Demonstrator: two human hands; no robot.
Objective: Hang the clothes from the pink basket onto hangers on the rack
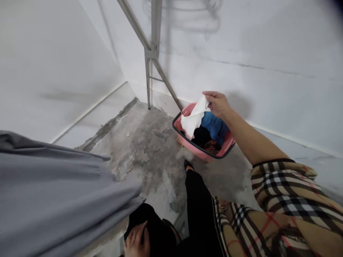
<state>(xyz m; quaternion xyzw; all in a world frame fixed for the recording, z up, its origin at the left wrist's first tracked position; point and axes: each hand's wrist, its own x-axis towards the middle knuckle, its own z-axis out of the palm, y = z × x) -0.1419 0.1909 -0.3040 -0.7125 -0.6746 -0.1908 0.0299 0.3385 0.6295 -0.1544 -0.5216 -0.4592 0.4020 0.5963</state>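
White and thin, a cloth (192, 123) hangs from the person's right hand (219, 105) in the head view. The thumb and fingers of that hand are pinched together on the cloth's upper corner, so the cloth lies directly against the fingertips and drops away below them and to their left. Its lower part spreads over the left side of a pink basket (197, 150) with a dark rim; whether its lowest edge rests on the clothes inside or hangs just clear of them, I cannot tell. The right hand itself is above the far side of the basket, its forearm reaching in from the right out of a plaid garment (292, 192).

In the basket, a blue garment (215, 126) lies beneath the right hand, with a black cloth (200, 136) beside it and a dark red patterned cloth (213, 146) near the front rim. The basket is by the white wall (289, 92), near the foot of a metal frame (167, 82), above a stained grey floor (139, 142).

The left hand (137, 241) is well apart from the white cloth, laid on a black trouser leg (158, 228) with its fingers loosely bent, beside a grey hanging fabric (59, 185).
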